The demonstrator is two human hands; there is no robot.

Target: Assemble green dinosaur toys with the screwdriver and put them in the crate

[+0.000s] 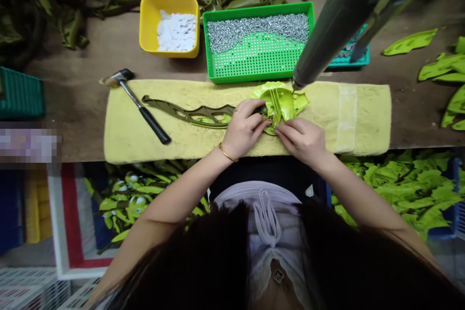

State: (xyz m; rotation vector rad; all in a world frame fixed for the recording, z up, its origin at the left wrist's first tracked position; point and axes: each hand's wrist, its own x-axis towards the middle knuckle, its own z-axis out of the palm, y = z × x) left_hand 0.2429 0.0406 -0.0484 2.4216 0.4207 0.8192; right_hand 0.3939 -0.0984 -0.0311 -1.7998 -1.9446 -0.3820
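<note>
At center frame, I think the left hand (242,128) and right hand (300,141) pinch the green plastic leaf (281,104); hold it steady.

Soft light casts faint shadows by the left hand (244,128); foreground hair (203,261) blurs.

**Left hand (244,125) and right hand (301,141) bent inward, fingertips almost meeting**

Both bare forearms rise from the near corners of the view and converge at the centre, the left forearm (181,203) and right forearm (366,198) angled in at the elbows. The left wrist (225,149) wears a thin gold bangle (228,153), and a ring (237,111) sits on one finger. The left fingers (254,118) extend rightward, backs upward; the right fingers (286,131) curl leftward and down.
</note>
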